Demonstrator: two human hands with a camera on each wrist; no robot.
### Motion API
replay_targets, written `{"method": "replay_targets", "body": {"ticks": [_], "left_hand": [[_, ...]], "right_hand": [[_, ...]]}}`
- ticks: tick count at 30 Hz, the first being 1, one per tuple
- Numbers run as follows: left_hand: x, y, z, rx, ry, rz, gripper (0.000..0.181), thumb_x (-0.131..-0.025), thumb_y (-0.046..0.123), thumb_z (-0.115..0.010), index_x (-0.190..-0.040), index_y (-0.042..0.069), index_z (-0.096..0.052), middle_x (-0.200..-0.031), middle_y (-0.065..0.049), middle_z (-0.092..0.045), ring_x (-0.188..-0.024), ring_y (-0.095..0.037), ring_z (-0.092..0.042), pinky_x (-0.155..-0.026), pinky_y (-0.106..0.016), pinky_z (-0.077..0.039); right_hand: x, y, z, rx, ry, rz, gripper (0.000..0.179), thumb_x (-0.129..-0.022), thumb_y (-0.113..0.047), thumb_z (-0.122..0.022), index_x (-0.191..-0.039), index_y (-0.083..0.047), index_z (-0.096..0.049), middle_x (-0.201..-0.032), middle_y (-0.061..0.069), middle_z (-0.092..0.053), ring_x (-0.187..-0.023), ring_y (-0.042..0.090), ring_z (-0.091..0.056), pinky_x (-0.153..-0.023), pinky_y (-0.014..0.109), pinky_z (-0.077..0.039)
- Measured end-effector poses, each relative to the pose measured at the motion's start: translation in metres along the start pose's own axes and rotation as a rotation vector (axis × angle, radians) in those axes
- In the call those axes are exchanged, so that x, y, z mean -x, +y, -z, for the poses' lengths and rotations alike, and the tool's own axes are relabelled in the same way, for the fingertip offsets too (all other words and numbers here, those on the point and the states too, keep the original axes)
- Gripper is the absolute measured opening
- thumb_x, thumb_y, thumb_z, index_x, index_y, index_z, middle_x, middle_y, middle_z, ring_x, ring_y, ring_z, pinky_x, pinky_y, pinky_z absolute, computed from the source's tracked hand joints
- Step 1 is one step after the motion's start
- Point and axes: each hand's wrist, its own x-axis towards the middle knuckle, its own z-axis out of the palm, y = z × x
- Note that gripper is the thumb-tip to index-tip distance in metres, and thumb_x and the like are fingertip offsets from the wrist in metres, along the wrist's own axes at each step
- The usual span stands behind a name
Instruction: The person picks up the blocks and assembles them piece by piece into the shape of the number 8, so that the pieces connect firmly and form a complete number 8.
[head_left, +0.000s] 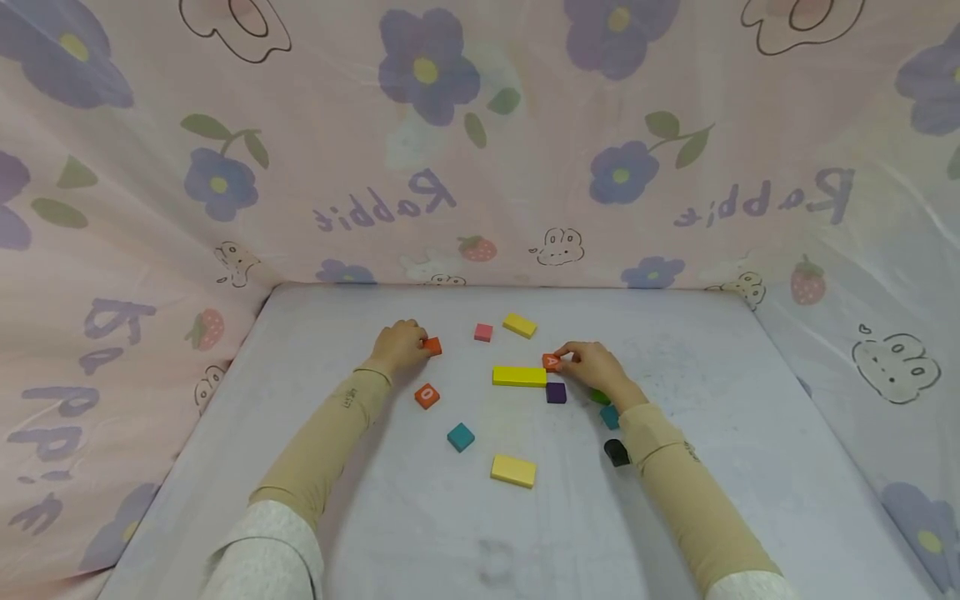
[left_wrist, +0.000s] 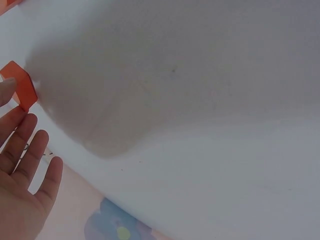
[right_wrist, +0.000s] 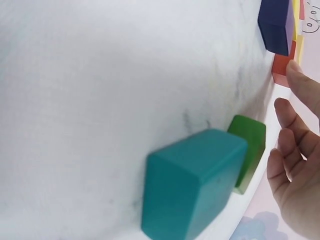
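My left hand [head_left: 400, 346] pinches an orange block [head_left: 432, 346] at the left; in the left wrist view the thumb lies on the block's face [left_wrist: 24, 89] and the other fingers spread loosely. To the right, my right hand [head_left: 596, 367] holds an orange block marked A [head_left: 551, 362] by its right side with thumb and a finger. That block touches or nearly touches the right end of a long yellow block [head_left: 519, 377]. Just below it sits a purple block [head_left: 556, 392]. A green block [right_wrist: 248, 142] and a teal block [right_wrist: 192, 182] lie under my right wrist, partly covered in the head view.
An orange block marked O [head_left: 427, 396], a teal block [head_left: 461, 437] and a yellow block [head_left: 513, 471] lie nearer me. Farther back are a pink block [head_left: 483, 332] and another yellow block [head_left: 520, 325]. A black piece [head_left: 617, 452] sits beside my right forearm. Patterned cloth [head_left: 517, 167] borders the table.
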Motion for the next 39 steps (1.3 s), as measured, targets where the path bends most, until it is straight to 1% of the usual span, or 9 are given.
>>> {"method": "replay_targets", "body": {"ticks": [7,11,14,17,21,26,29,36,39], "left_hand": [[-0.001,0.002,-0.002,-0.012,-0.01,-0.003,0.029,-0.088,0.026,-0.059,-0.108,0.006,-0.068,-0.106,-0.01,-0.064,-0.097,-0.027,-0.059,-0.083,-0.043,-0.049],[-0.002,0.006,-0.004,0.006,-0.002,-0.029,0.028,-0.089,0.024,-0.059,-0.107,0.006,-0.069,-0.105,-0.01,-0.064,-0.095,-0.027,-0.06,-0.081,-0.041,-0.05],[-0.005,0.012,-0.005,0.022,0.009,-0.059,0.027,-0.089,0.022,-0.059,-0.107,0.006,-0.069,-0.105,-0.01,-0.064,-0.094,-0.026,-0.061,-0.081,-0.041,-0.05],[-0.007,0.019,-0.007,0.028,0.014,-0.069,0.026,-0.089,0.023,-0.059,-0.106,0.007,-0.069,-0.105,-0.009,-0.064,-0.094,-0.025,-0.06,-0.083,-0.04,-0.05],[-0.008,0.029,-0.01,0.049,-0.002,-0.078,0.025,-0.089,0.023,-0.059,-0.105,0.009,-0.07,-0.103,-0.006,-0.064,-0.091,-0.022,-0.059,-0.083,-0.038,-0.049],[-0.008,0.045,-0.009,0.049,-0.025,-0.129,0.021,-0.088,0.023,-0.06,-0.102,0.011,-0.072,-0.101,-0.005,-0.063,-0.086,-0.02,-0.057,-0.08,-0.036,-0.048],[-0.008,0.053,-0.008,0.046,-0.028,-0.149,0.02,-0.088,0.023,-0.062,-0.1,0.01,-0.072,-0.1,-0.006,-0.063,-0.085,-0.02,-0.057,-0.078,-0.035,-0.049],[-0.016,0.062,-0.014,0.06,-0.038,-0.171,0.024,-0.089,0.025,-0.061,-0.105,0.011,-0.072,-0.103,-0.005,-0.064,-0.087,-0.019,-0.056,-0.083,-0.034,-0.048],[-0.019,0.065,-0.018,0.057,-0.042,-0.183,0.024,-0.089,0.026,-0.062,-0.105,0.012,-0.072,-0.1,-0.004,-0.064,-0.085,-0.018,-0.054,-0.082,-0.032,-0.048]], "right_hand": [[0.0,0.0,0.0,-0.004,0.003,0.0,0.033,-0.089,-0.033,-0.061,-0.118,-0.017,-0.062,-0.095,0.011,-0.062,-0.075,0.021,-0.049,-0.063,0.027,-0.04],[0.0,0.0,0.0,-0.003,-0.004,-0.003,0.033,-0.09,-0.033,-0.06,-0.119,-0.017,-0.062,-0.095,0.012,-0.062,-0.075,0.021,-0.049,-0.063,0.027,-0.04],[0.0,0.001,0.0,-0.007,-0.001,-0.009,0.033,-0.09,-0.032,-0.06,-0.119,-0.017,-0.062,-0.095,0.012,-0.062,-0.075,0.021,-0.049,-0.063,0.027,-0.04],[-0.001,0.001,0.001,-0.017,0.005,-0.01,0.033,-0.089,-0.033,-0.061,-0.118,-0.017,-0.062,-0.096,0.012,-0.062,-0.076,0.021,-0.049,-0.065,0.028,-0.04],[-0.002,0.0,0.0,-0.027,-0.002,-0.006,0.034,-0.089,-0.033,-0.061,-0.119,-0.017,-0.062,-0.099,0.012,-0.062,-0.078,0.022,-0.049,-0.066,0.028,-0.041],[0.001,0.0,0.0,-0.028,-0.001,-0.011,0.033,-0.089,-0.032,-0.061,-0.119,-0.017,-0.062,-0.098,0.012,-0.062,-0.078,0.022,-0.049,-0.065,0.027,-0.04],[0.002,0.0,-0.001,-0.03,0.002,-0.011,0.032,-0.09,-0.032,-0.061,-0.119,-0.018,-0.062,-0.096,0.011,-0.061,-0.077,0.021,-0.048,-0.064,0.027,-0.039],[-0.002,0.003,-0.003,-0.053,-0.002,-0.028,0.033,-0.089,-0.033,-0.061,-0.119,-0.019,-0.062,-0.092,0.01,-0.06,-0.075,0.021,-0.048,-0.062,0.027,-0.038],[-0.003,0.004,-0.004,-0.059,-0.009,-0.038,0.034,-0.089,-0.034,-0.061,-0.119,-0.018,-0.062,-0.091,0.009,-0.059,-0.075,0.021,-0.048,-0.062,0.026,-0.038]]}}
